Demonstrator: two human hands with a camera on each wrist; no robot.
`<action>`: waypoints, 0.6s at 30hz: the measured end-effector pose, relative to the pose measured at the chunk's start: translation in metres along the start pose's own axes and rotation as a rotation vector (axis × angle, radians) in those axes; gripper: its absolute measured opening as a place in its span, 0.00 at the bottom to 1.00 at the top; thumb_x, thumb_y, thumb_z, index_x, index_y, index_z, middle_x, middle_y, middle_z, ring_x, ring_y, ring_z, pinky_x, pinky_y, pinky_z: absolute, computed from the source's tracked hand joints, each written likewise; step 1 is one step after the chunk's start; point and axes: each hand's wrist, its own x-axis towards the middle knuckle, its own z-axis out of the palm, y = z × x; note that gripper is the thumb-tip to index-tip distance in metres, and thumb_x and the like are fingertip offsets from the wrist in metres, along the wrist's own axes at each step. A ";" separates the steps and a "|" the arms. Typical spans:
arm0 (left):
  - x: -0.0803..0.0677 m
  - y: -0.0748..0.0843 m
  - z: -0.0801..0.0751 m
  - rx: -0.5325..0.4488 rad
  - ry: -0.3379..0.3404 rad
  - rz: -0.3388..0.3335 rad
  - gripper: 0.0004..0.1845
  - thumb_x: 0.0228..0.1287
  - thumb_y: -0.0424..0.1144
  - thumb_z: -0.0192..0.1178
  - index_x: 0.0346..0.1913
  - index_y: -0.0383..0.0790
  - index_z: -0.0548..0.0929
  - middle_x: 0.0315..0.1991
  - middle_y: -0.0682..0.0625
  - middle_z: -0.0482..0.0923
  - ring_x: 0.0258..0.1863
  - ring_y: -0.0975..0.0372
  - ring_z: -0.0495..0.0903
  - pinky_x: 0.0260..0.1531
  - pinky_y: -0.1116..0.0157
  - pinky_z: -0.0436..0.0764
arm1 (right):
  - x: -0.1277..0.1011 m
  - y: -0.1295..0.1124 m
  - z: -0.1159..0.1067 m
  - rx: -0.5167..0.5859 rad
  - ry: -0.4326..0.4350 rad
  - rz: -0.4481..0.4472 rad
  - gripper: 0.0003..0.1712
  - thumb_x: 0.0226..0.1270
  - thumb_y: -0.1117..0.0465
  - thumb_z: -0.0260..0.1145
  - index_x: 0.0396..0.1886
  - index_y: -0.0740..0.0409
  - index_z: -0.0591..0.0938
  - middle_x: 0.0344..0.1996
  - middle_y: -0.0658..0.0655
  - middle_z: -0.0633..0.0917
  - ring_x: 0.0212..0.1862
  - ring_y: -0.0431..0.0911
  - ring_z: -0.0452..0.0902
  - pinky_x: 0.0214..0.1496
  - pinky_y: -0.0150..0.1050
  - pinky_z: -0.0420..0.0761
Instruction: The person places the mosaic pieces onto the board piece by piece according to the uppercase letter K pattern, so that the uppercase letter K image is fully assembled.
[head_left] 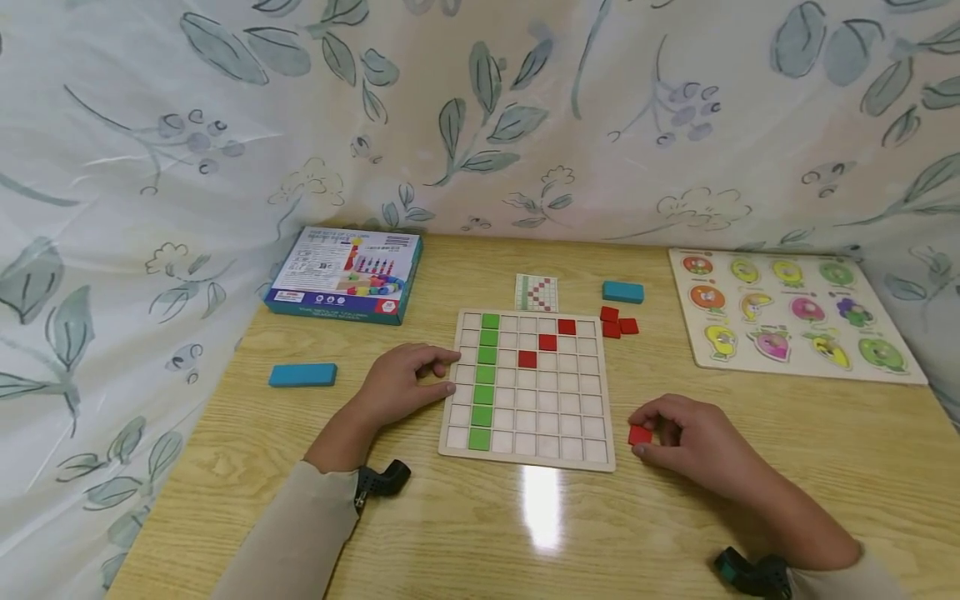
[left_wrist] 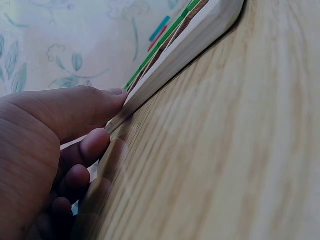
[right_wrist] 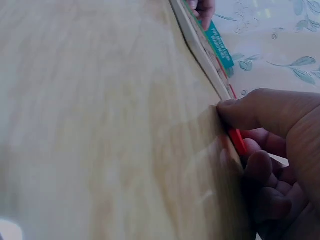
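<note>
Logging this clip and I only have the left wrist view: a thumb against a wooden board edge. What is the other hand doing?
Observer: The right hand pinches a red tile on the table, just off the grid board's lower right corner.
Operator: Any tiles already on the board?
Observer: Yes, a full green column near its left side and three red tiles in a diagonal.
Operator: Spare tiles left?
Observer: Three loose red tiles lie beyond the board's upper right corner, near a blue block.
</note>
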 end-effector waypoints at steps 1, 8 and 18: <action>0.000 0.001 0.000 -0.004 0.002 -0.001 0.23 0.68 0.46 0.75 0.65 0.51 0.88 0.39 0.61 0.79 0.37 0.60 0.73 0.43 0.57 0.71 | 0.000 0.001 0.000 -0.003 0.000 -0.004 0.17 0.59 0.62 0.85 0.45 0.45 0.89 0.30 0.40 0.80 0.29 0.35 0.72 0.31 0.33 0.74; -0.001 0.000 0.000 -0.012 0.011 0.007 0.23 0.68 0.45 0.75 0.65 0.50 0.88 0.39 0.61 0.79 0.38 0.60 0.73 0.42 0.57 0.71 | 0.004 0.003 -0.001 -0.007 -0.003 -0.038 0.18 0.57 0.63 0.85 0.44 0.44 0.89 0.31 0.39 0.80 0.29 0.35 0.72 0.30 0.33 0.75; 0.001 -0.004 0.002 -0.008 0.008 0.003 0.23 0.69 0.45 0.75 0.65 0.51 0.88 0.39 0.61 0.79 0.38 0.60 0.73 0.43 0.57 0.71 | 0.021 -0.007 -0.003 -0.019 -0.028 -0.025 0.17 0.61 0.60 0.84 0.47 0.44 0.89 0.30 0.42 0.79 0.30 0.38 0.72 0.31 0.34 0.73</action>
